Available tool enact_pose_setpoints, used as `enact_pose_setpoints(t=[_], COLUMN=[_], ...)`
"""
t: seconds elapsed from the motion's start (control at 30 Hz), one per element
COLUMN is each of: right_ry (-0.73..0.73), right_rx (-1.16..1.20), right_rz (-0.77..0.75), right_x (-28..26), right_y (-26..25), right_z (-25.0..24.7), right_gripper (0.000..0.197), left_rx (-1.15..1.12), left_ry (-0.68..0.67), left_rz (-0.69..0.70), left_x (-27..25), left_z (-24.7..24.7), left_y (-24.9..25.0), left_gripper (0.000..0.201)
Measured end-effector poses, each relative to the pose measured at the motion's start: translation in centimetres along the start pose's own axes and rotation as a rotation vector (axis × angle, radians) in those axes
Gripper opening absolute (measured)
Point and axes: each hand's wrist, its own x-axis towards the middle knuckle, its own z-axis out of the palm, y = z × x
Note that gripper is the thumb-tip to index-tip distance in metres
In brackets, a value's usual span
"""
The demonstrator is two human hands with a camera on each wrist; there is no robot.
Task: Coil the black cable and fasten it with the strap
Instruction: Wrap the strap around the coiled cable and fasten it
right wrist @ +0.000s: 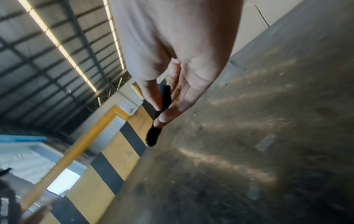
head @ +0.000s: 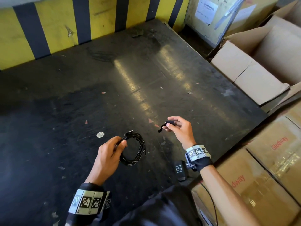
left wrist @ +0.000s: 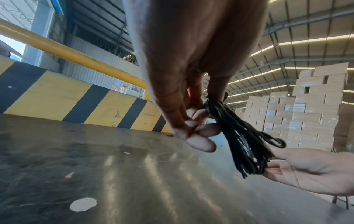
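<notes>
Cable (head: 133, 149), black, already wound into a round coil, hangs just above the dark platform (head: 81, 98), w/ left hand (head: 108, 158) pinching one side of the bundle btwn thumb & curled fingers. Right hand (head: 180, 130), a bit further out & apart from the coil, pinches the black strap (head: 164, 125) at one end, other end dangling free. Beyond: cardboard boxes (head: 254, 67) at right, yellow-black striped wall (head: 53, 25) at back.
</notes>
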Motion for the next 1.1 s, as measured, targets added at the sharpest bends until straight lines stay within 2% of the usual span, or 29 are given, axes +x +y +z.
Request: enact_pose_setpoints(t=[0.2,0.33,0.47,0.57,0.67,0.77,0.93,1.03,1.1], right_ry=[-0.03,-0.076,-0.133,-0.172,-0.205,-0.204,-0.171,-0.181,-0.198], right_rx=[0.112,0.221,0.296,0.26,0.229,0.253,0.24,0.26,0.306], right_rz=[-0.006,0.03,0.101,0.123,0.114,0.131,0.126,0.115,0.115], right_x=[-2.0,-3.4,-4.3,-5.0,-5.7,-6.1,-6.5,-6.9,-7.0], right_y=[-5.0,-7.9,-9.8,-10.3,-10.3,-10.8,-11.4,-11.4,-11.2], right_z=[2.2,3.8,5.4,6.6,7.8,8.2,8.1,8.2,8.3], right_gripper=[0.011,0.004,0.007,0.006,0.022,0.038,0.035,0.037,0.032], left_rx=[-0.163,-0.376,-0.585,-0.694,-0.785,-0.842,-0.888,-0.893,-0.895], left_ry=[0.119,0.171,0.201,0.191,0.191,0.184,0.172,0.172,0.184], left_rz=[-0.01,-0.048,-0.062,-0.048,-0.05,-0.047,-0.054,-0.044,-0.041], left_x=[0.7,0.9,1.0,1.1,1.0,0.7,0.1,0.0,0.0], left_z=[-1.2,-2.0,-2.5,-2.6,-2.6,-2.8,-3.0,-2.9,-2.8], left_y=[1.8,3.1,4.8,5.6,6.2,6.6,6.9,6.7,6.6], left_gripper=[0.027,0.029,0.026,0.025,0.025,0.025,0.025,0.024,0.023])
